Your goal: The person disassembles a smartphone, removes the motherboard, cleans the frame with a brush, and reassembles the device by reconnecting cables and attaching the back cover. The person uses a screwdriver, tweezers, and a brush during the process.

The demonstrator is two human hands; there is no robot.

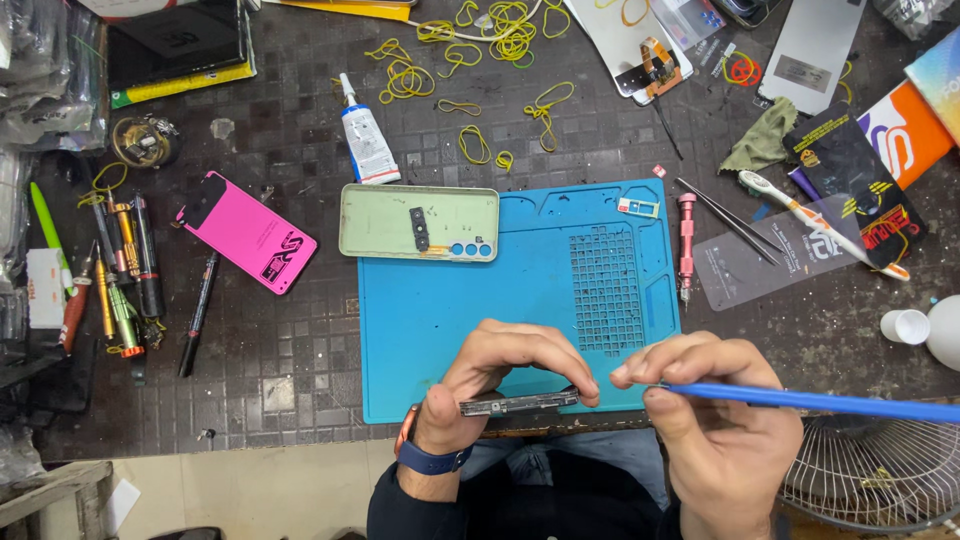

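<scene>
The blue tool (820, 402) runs off the right edge.

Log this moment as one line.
left hand: grips phone frame edge-on | right hand: holds blue brush | below: blue mat

Dark, grid-textured workbench top (290, 120), worn and stained, filling most of the view. Blue silicone work mat (440, 320) at centre, reaching the bench's near edge. Pale floor (260, 495) at 7 o'clock below the bench. Corner of a wooden stool or shelf (50, 490) at 8 o'clock. White wire fan guard (880, 470) at 4 o'clock. Even, bright overhead light, soft shadows.
</scene>
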